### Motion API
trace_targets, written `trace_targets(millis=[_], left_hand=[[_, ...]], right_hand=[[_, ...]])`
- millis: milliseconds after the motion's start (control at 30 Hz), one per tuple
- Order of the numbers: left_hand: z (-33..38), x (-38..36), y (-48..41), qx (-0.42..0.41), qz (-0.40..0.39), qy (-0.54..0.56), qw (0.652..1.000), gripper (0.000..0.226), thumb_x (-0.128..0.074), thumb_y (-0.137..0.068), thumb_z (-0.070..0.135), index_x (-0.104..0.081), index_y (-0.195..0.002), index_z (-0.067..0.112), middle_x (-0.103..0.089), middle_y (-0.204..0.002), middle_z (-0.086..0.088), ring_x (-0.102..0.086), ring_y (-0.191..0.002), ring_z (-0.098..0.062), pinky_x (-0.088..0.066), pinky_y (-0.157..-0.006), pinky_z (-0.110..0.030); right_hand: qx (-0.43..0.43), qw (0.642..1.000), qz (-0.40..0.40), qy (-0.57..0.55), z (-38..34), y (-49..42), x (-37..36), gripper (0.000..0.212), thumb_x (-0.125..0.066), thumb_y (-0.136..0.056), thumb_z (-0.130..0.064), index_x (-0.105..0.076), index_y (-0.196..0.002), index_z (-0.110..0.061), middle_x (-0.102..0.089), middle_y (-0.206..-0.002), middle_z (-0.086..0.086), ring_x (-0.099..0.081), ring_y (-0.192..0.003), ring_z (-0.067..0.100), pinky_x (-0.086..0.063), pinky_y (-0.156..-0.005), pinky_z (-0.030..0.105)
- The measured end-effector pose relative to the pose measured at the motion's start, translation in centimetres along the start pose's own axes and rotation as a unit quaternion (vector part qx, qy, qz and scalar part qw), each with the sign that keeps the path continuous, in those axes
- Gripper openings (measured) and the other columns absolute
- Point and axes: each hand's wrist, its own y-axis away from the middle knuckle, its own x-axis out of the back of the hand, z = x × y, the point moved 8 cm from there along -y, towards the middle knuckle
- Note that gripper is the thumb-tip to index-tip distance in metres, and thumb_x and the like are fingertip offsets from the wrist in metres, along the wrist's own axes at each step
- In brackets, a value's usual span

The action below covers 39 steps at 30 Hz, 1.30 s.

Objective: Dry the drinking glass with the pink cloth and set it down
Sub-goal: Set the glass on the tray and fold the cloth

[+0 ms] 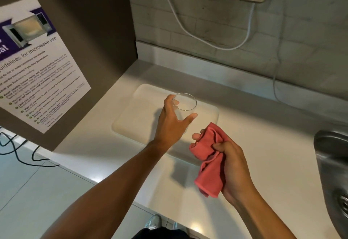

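Two hands (172, 124), one glass (185, 105), one cloth (210, 165)

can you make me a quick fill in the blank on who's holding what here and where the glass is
1. The left hand grips the drinking glass near its ____.
2. The right hand holds a bunched ____ cloth.
3. The glass is over the white ____ on the counter.
4. A steel ____ shows at the right edge.

Missing words: rim; pink; tray; sink
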Motion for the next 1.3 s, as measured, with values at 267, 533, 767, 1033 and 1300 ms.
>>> trace_targets(millis=[267, 533, 767, 1033, 1300], left_hand=[[-1.4, -1.1, 0.3, 0.03, -0.023, -0.003, 0.999, 0.092, -0.095, -0.08, 0.039, -0.036, -0.148, 0.018, -0.06, -0.141, -0.007, -0.06, -0.132, -0.03, -0.053, -0.111, -0.044], [-1.6, -1.0, 1.1, 0.068, -0.084, -0.034, 0.994, 0.13, -0.1, -0.075, 0.032, -0.011, -0.169, 0.02, -0.039, -0.172, -0.017, -0.042, -0.156, -0.036, -0.043, -0.125, -0.046], [5.2, 5.1, 7.3, -0.068, 0.043, 0.092, 0.992, 0.065, -0.076, -0.09, 0.019, -0.046, -0.146, 0.035, -0.059, -0.142, 0.009, -0.062, -0.129, -0.019, -0.048, -0.109, -0.03], [8.0, 2.7, 10.4, -0.027, -0.166, 0.17, 0.971, 0.029, -0.079, -0.093, 0.012, -0.072, -0.104, 0.038, -0.08, -0.101, -0.004, -0.077, -0.094, -0.031, -0.064, -0.091, -0.048], [8.3, 1.2, 10.5, -0.048, -0.25, 0.099, 0.962, 0.017, -0.076, -0.095, 0.012, -0.066, -0.098, 0.025, -0.066, -0.081, -0.011, -0.05, -0.064, -0.032, -0.047, -0.062, -0.045]], right_hand=[[-0.058, 0.998, 0.032, -0.004, 0.9, -0.2, 1.6, 0.035, -0.06, -0.064, -0.026, -0.076, -0.095, -0.025, -0.064, -0.1, 0.016, -0.057, -0.085, 0.032, -0.049, -0.063, 0.035], [-0.062, 0.996, 0.034, -0.05, 0.8, 0.0, 1.7, 0.028, -0.056, -0.07, -0.018, -0.073, -0.091, -0.02, -0.069, -0.079, 0.006, -0.064, -0.059, 0.018, -0.053, -0.049, 0.032], [-0.014, 1.0, 0.018, -0.02, -0.1, 0.0, 1.9, 0.03, -0.051, -0.074, -0.017, -0.073, -0.093, -0.024, -0.064, -0.089, 0.006, -0.058, -0.073, 0.02, -0.05, -0.061, 0.034], [0.08, 0.988, 0.008, 0.135, -2.6, 0.7, 2.8, 0.06, -0.051, -0.075, -0.01, -0.061, -0.126, -0.038, -0.065, -0.116, 0.003, -0.067, -0.095, 0.019, -0.056, -0.068, 0.029], [0.217, 0.888, -0.047, 0.402, -5.5, 2.2, 3.8, 0.02, -0.065, -0.09, -0.02, -0.076, -0.102, -0.032, -0.072, -0.11, -0.006, -0.071, -0.095, 0.019, -0.061, -0.071, 0.027]])
